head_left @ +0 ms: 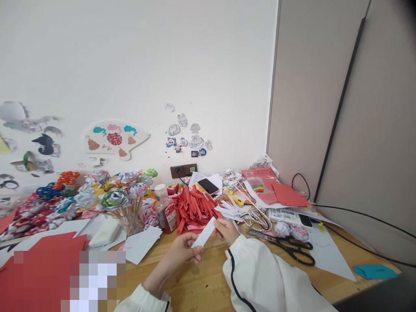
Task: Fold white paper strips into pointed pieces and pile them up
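Note:
Both my hands hold a narrow white paper strip (204, 234) just above the wooden desk (201, 281). My left hand (182, 251) pinches its lower end, fingers closed. My right hand (225, 230) grips the upper end, fingers curled. Directly behind the strip lies a heap of folded red paper strips (191, 208). A smaller pile of white strips (229, 211) lies just beyond my right hand.
Paper flowers on sticks (113, 197) stand at the left, beside a small bottle (164, 212). Black scissors (292, 249) lie to the right, near red sheets (286, 195), a phone (208, 186) and cables (357, 214). Red paper (42, 260) covers the near left. A blue scrap (375, 271) lies far right.

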### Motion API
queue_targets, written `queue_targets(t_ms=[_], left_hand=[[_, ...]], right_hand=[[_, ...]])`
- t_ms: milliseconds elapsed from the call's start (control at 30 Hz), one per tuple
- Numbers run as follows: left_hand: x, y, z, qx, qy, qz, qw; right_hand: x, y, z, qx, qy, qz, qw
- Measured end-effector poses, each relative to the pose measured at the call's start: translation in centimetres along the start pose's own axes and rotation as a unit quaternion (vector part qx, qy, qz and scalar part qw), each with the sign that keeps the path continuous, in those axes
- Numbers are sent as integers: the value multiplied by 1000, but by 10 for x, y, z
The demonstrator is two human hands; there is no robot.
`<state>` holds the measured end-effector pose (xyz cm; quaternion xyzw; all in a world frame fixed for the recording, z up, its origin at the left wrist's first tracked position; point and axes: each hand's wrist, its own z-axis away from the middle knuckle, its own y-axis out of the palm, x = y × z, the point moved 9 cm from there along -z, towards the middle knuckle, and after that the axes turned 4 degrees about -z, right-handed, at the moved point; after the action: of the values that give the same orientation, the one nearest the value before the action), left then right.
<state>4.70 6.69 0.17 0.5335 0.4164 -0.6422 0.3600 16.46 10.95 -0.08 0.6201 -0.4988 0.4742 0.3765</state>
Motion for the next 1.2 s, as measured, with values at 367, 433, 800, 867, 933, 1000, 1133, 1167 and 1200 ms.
queue_targets(t_ms=[367,433,800,867,933,1000,1133,1167,1200], left_hand=[[-2,3,2,13,0,16,1000],[-5,6,5,22,-1,28,999],[-2,21,14,59,-40,147,987],[4,15,9,32,-51,141,988],[11,5,4,-17,-65,134,989],[14,-4,1,-56,-67,135,987],[13,-12,0,-92,-59,143,984],[14,-13,1,-100,-61,142,983],[14,-14,2,-105,-62,140,983]], right_hand=[[2,0,-1,29,2,-54,998],[6,-1,0,30,1,-61,998],[28,-5,3,-8,-86,55,995],[36,-8,7,-45,-124,104,986],[42,-1,11,-28,-153,155,976],[49,18,18,49,-192,212,957],[61,45,34,153,-293,301,895],[63,47,36,155,-306,309,887],[63,48,36,155,-314,314,882]])
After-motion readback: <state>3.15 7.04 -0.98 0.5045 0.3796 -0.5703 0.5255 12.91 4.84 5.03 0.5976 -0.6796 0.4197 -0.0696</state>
